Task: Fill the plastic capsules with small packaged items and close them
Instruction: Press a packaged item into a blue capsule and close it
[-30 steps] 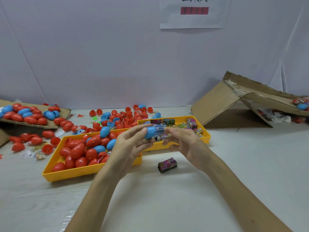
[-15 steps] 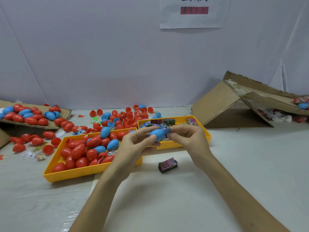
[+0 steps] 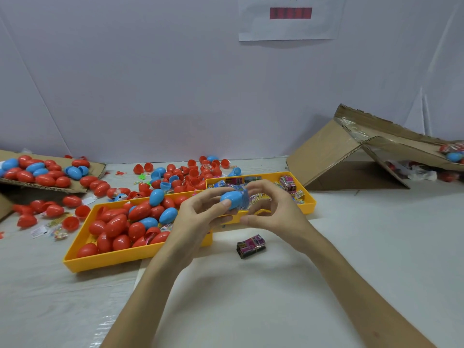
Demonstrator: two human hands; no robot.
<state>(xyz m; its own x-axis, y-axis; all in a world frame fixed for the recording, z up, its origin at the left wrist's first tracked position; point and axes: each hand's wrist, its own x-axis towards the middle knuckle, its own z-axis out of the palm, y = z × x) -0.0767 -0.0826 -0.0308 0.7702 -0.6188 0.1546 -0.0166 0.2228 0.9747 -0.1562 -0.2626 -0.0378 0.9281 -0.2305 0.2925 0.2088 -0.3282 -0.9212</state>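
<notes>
One blue egg-shaped plastic capsule (image 3: 231,199), pinched in your left hand (image 3: 200,217), over yellow plastic tray (image 3: 310,205). Long axis left-right; open end right. Your right hand (image 3: 273,209) at that end, fingers curled at small clear packet (image 3: 244,194); whether pinched, cannot tell. Feed leftward.

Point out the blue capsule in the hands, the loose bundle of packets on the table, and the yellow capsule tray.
blue capsule (image 3: 232,198): head view, its rounded shell.
bundle of packets (image 3: 251,245): head view, its top face.
yellow capsule tray (image 3: 100,263): head view, its front wall.
</notes>
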